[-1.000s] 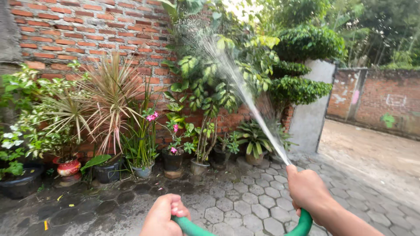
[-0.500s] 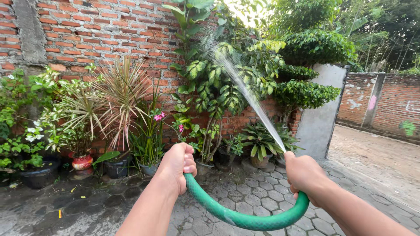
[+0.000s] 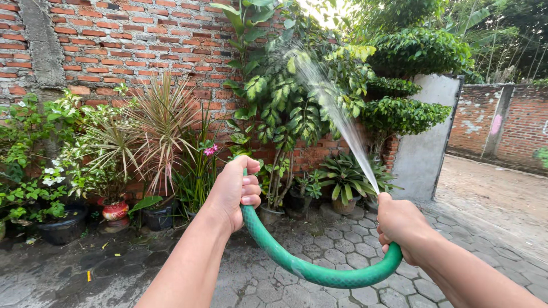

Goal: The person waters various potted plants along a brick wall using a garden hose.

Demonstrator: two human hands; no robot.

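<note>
A green garden hose point(image 3: 308, 269) curves in a loop between my two hands. My left hand point(image 3: 234, 191) grips the hose at chest height in the middle of the view. My right hand point(image 3: 399, 225) holds the hose's end lower right, thumb over the outlet. A jet of water point(image 3: 337, 120) sprays up and left from it onto a tall leafy plant point(image 3: 285, 108) against the red brick wall point(image 3: 125, 45).
Several potted plants line the wall's foot: a spiky reddish plant point(image 3: 162, 125), a pink-flowered plant point(image 3: 210, 151), a red pot point(image 3: 115, 210), a black pot point(image 3: 63, 225). Wet hexagonal paving point(image 3: 319, 245) lies underfoot. A grey concrete pillar point(image 3: 422, 148) and dirt path point(image 3: 496, 199) are at right.
My left hand has risen from the bottom edge to mid-view, lifting the hose into a loop. The water jet has swung slightly right on the tall plant.
</note>
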